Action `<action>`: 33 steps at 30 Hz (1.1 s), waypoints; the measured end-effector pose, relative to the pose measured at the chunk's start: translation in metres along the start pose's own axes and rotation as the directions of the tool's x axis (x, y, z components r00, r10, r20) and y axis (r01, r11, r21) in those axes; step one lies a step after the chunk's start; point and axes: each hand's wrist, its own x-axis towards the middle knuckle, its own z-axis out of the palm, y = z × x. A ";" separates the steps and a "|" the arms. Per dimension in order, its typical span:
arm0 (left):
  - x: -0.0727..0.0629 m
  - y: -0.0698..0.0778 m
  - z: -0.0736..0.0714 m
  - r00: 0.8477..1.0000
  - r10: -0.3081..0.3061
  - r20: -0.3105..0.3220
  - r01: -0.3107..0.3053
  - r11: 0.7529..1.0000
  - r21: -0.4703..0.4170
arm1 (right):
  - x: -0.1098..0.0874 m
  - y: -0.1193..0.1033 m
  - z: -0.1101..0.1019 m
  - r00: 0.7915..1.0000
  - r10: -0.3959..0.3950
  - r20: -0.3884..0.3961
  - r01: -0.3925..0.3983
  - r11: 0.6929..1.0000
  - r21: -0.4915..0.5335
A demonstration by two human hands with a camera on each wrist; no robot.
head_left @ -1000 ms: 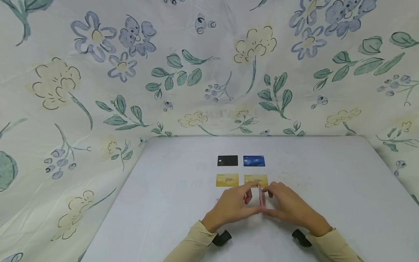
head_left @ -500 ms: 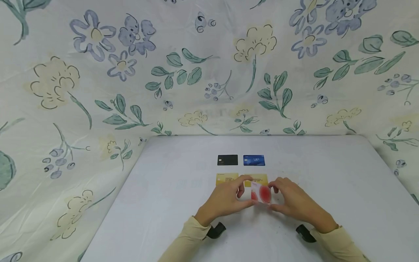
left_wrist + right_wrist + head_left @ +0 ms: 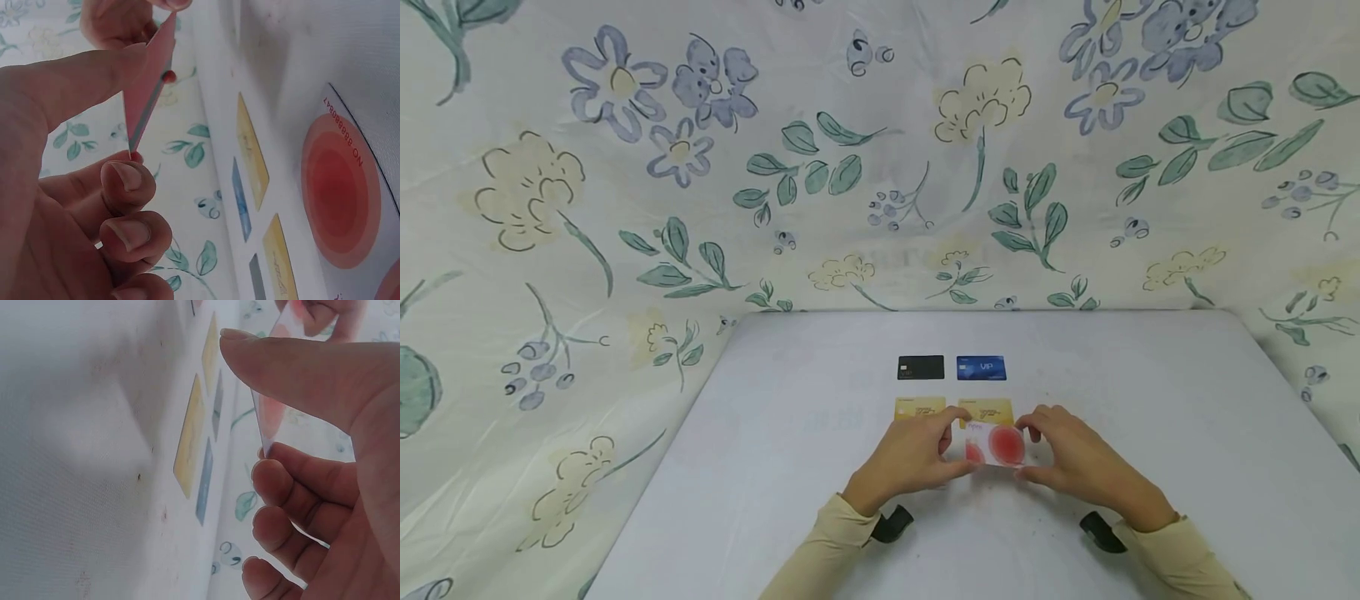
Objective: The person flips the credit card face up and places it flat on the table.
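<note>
A white plastic card (image 3: 995,444) with red circles printed on it is held up between both hands, its printed face turned toward the head camera. My left hand (image 3: 902,458) pinches its left end between thumb and index finger. At the opposite end my right hand (image 3: 1082,467) pinches the card the same way. In the left wrist view, a matching red-circle card (image 3: 342,187) lies on the table; the left hand hides it from the head camera. Just beyond the hands lie two gold cards, a left one (image 3: 917,407) and a right one (image 3: 988,411), both partly covered.
Farther back lie a black card (image 3: 921,367) and a blue VIP card (image 3: 981,368), side by side behind the gold pair. All rest on a white table (image 3: 775,467). A flower-patterned cloth (image 3: 880,167) hangs behind and around it.
The held card has turned from edge-on to showing its printed face. My hands have moved apart, the left one shifting leftward.
</note>
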 end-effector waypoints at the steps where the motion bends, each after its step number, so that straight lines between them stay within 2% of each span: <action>1: 0.000 -0.001 0.001 1.000 0.003 0.001 -0.003 1.000 0.007 | 0.000 0.000 0.000 1.000 0.003 0.003 -0.003 1.000 0.000; 12: 0.002 -0.003 0.006 0.999 0.036 0.024 -0.038 0.996 0.076 | 0.000 0.001 0.000 1.000 0.014 0.027 -0.014 1.000 -0.004; 20: 0.003 -0.003 0.010 0.997 0.006 0.076 -0.013 0.996 0.092 | 0.001 0.003 0.002 0.998 0.022 0.052 -0.022 1.000 0.003; 27: 0.004 -0.005 0.016 0.996 0.015 0.083 -0.024 0.993 0.113 | 0.002 0.006 0.005 0.997 0.021 0.078 -0.022 1.000 0.018; 33: 0.005 -0.008 0.021 0.993 -0.017 0.119 0.004 0.994 0.105 | 0.003 0.006 0.008 0.995 0.024 0.102 -0.030 0.998 0.051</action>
